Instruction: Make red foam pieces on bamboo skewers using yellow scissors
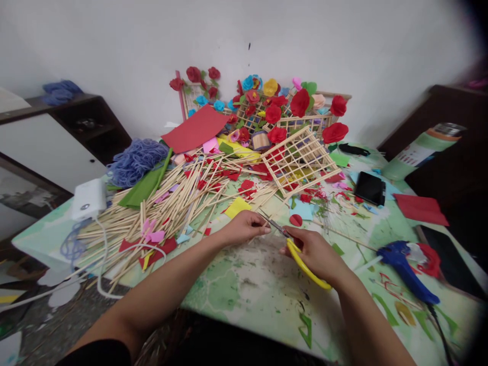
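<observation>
My right hand (317, 254) is closed around yellow-handled scissors (301, 256), whose blades point up and left toward my left hand (244, 227). My left hand is pinched at the blade tips on something thin that I cannot make out. Both hands hover over the green map-printed table (247, 290). Just behind them lie a round red paper piece (295, 220) and a yellow paper square (237, 207). A big heap of thin wooden sticks (168, 203) spreads out to the left.
A wooden lattice frame (301, 160) and paper flowers (274, 104) are stacked at the back by the wall. A blue glue gun (406, 267) lies at right, a black phone (369, 188) behind it. Purple yarn (135, 160), a white charger box (89, 199) and cables sit left.
</observation>
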